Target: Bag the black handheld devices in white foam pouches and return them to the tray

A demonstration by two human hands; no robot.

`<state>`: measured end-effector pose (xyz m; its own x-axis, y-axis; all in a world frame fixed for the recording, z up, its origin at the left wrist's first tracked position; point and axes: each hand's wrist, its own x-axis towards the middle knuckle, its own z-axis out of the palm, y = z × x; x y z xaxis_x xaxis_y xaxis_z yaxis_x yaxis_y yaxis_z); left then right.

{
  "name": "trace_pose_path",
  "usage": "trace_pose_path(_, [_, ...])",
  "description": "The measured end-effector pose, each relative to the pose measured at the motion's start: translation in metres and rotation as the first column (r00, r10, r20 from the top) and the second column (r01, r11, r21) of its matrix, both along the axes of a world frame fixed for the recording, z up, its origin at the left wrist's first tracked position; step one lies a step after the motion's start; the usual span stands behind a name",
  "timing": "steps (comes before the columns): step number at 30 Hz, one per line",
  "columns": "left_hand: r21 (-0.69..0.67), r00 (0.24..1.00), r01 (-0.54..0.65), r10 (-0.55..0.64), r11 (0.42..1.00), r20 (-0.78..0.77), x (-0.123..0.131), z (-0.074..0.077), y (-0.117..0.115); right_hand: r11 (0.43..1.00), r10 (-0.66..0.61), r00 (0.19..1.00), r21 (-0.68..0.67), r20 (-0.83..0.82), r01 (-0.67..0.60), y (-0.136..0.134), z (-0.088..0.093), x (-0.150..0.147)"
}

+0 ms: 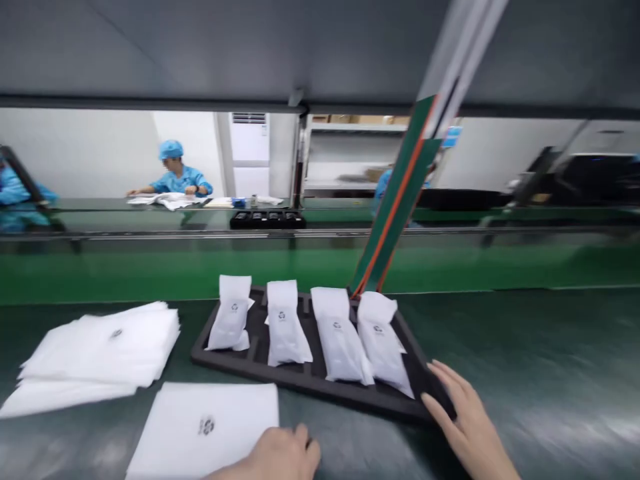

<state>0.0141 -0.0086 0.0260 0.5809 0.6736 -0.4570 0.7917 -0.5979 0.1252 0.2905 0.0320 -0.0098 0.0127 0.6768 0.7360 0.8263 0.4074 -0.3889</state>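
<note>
A black tray lies slightly askew on the dark green bench, carrying several white wrapped packets side by side, each printed with a recycling mark. My right hand grips the tray's near right corner, thumb on the near side and fingers over the right edge. My left hand is low in the view with its fingers curled in, beside the right edge of a pile of flat white bags. A small dark spot shows at its fingertips; whether it holds anything I cannot make out.
A second, fanned pile of white bags lies at the left. A slanted post with green and orange strips rises behind the tray. Beyond the green conveyor belt, a person in blue works by another black tray. A shelf hangs overhead.
</note>
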Motion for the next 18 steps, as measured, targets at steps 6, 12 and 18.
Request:
trace_pose_path(6, [0.242,0.985,0.025,-0.065,0.970,0.159,-0.009,-0.032,0.013,0.981,0.194,0.880,-0.086,0.434,-0.173,-0.003,-0.016,0.009])
trace_pose_path(12, [0.274,0.981,0.049,-0.098,0.960,0.166,-0.009,-0.044,0.019,0.947,0.315,0.871,-0.062,0.378,-0.315,-0.016,-0.020,-0.050])
trace_pose_path(18, [0.344,0.969,0.069,-0.144,0.937,0.199,-0.014,-0.073,0.024,0.929,0.329,0.909,-0.262,0.257,-0.262,0.025,-0.021,-0.137])
